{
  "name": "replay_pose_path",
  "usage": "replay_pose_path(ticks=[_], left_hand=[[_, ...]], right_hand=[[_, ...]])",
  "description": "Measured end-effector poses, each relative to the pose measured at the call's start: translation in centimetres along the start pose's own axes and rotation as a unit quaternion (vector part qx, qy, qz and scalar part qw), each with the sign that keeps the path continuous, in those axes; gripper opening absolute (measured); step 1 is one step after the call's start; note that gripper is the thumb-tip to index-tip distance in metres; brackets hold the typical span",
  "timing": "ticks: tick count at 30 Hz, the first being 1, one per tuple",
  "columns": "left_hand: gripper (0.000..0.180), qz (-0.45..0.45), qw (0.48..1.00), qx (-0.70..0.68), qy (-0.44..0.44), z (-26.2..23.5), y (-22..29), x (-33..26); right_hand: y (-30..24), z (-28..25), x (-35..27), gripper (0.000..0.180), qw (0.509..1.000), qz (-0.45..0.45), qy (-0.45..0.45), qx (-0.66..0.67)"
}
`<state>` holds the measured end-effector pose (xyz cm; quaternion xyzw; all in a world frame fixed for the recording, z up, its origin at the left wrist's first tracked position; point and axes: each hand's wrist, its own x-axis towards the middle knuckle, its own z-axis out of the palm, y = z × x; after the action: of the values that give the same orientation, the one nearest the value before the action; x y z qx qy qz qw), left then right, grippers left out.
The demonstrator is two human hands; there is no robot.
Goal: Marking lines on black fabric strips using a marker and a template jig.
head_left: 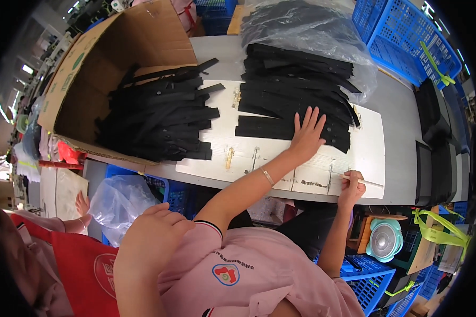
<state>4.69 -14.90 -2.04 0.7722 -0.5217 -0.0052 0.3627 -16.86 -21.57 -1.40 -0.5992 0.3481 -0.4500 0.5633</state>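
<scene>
my left arm reaches far forward, elbow nearly straight, forearm bare. left hand (307, 132) flat, palm down, fingers spread, thumb out to side. right arm bent at elbow, forearm rising steeply, wrist cocked. right hand (351, 186) nearer to body than left, fingers curled shut, pinching thin white stick (366, 182). hands apart, not touching.

A big brown cardboard box (116, 47) lies open at ten o'clock. Blue plastic crates (407, 37) sit at one o'clock. A clear plastic bag (312, 26) is at twelve o'clock. A small round fan (384, 240) sits at four o'clock, under the grey table (402, 116). Another clear bag (119, 203) is at eight o'clock.
</scene>
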Motion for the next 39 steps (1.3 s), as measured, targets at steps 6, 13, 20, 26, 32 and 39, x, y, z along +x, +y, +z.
replay_pose_path(ticks=[6, 13, 20, 26, 32, 39], left_hand=[[0.074, -0.007, 0.999, -0.049, 0.022, -3.0, -3.8, 1.1], [0.039, -0.046, 0.970, 0.172, 0.163, -14.6, -12.2, -6.6], [0.028, -0.135, 0.948, 0.276, 0.087, -22.6, -14.9, -10.6], [0.024, -0.009, 0.976, 0.187, 0.113, -19.3, -9.7, -9.1], [0.032, 0.068, 0.997, 0.028, -0.016, -8.7, -0.1, -9.0], [0.048, 0.062, 0.997, -0.008, -0.034, -3.0, 4.4, -10.4]], right_hand=[[-0.1, -0.1, -0.2, 0.030, 0.999, 0.024, -0.011, -0.017], [-0.5, -0.4, -0.3, 0.028, 0.999, 0.020, -0.032, -0.031], [-0.5, 0.0, -0.1, 0.026, 0.998, 0.042, -0.035, -0.020], [-0.6, 0.4, -0.2, 0.026, 0.999, 0.021, -0.040, -0.008], [-1.4, 1.2, -1.4, 0.028, 0.998, -0.036, -0.042, -0.031], [-1.4, 2.5, -6.9, 0.041, 0.859, -0.282, -0.145, -0.402]])
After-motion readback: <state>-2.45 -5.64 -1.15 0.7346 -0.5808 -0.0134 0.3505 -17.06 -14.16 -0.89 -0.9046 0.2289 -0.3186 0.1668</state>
